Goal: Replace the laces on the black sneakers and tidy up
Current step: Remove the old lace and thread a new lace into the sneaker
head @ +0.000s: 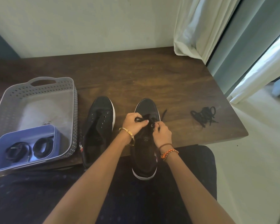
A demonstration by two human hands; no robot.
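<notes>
Worktop (152, 75): dark wood, set against a pale wall; a light curtain (199, 26) hangs at its far right corner.
Right sneaker (145, 143): black with a white sole, toe pointing away; its heel overhangs the near edge of the worktop, above the person's lap.
Left hand (134, 122): over the upper eyelets of the right sneaker; fingers curled, pinching a black lace (140, 119) between thumb and forefinger. A gold bangle sits on the wrist.
Right hand (162, 135): just right of the left hand, on the right eyelet row; fingers closed on the same lace at an eyelet. Cord bracelets circle the wrist.
Lace end (164, 113): one free end trails onto the worktop just right of the sneaker's toe.
Left sneaker (99, 126): black, unlaced with bare eyelets showing, standing beside its pair to the left.
Loose laces (204, 114): a tangled black heap on the worktop, well apart to the right of the sneakers.
Basket (68, 120): grey, perforated, with a handle, at the left of the worktop beside the left sneaker.
Blue tub (11, 138): inside the basket's near end, holding two coiled black laces (29, 150).
</notes>
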